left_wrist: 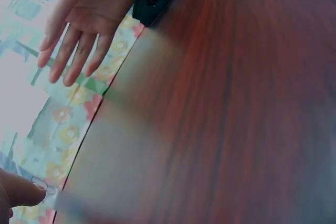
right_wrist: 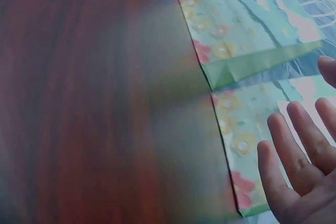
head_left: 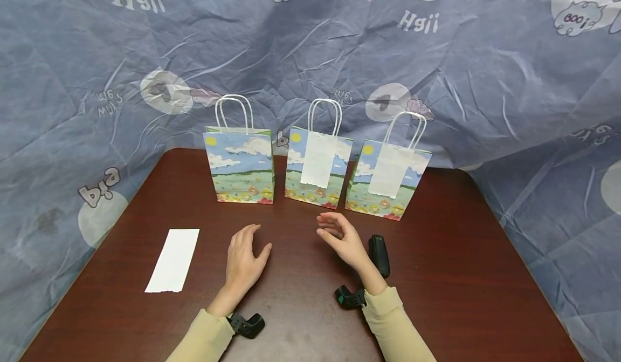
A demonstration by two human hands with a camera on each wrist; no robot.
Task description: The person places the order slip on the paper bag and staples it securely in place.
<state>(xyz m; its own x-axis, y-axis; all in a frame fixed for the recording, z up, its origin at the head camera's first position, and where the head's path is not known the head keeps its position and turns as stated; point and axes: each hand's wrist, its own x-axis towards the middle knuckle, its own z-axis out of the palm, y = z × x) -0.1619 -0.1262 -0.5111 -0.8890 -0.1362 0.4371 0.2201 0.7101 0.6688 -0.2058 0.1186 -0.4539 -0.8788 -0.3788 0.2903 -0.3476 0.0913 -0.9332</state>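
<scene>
My left hand (head_left: 242, 259) is over the table with its fingers relaxed and thumb spread, holding nothing. To its left a blank white paper strip (head_left: 172, 260) with a ragged lower edge lies flat. My right hand (head_left: 345, 240) is raised just in front of the bags, fingers loosely bent, with nothing in it; its palm shows in the left wrist view. Beside that wrist lies a black stapler (head_left: 379, 255). Three paper bags stand in a row: a left bag (head_left: 240, 181), a middle bag (head_left: 294, 176) bearing a white strip (head_left: 318, 159), and a right bag (head_left: 359, 192) with another strip (head_left: 388, 170).
All of this is on a dark reddish-brown table (head_left: 461, 275). Behind and around it hangs a wrinkled grey-blue printed cloth (head_left: 291, 43). The bags' white handles (head_left: 310, 115) stand upright. A black camera band (head_left: 246, 325) is on the left wrist.
</scene>
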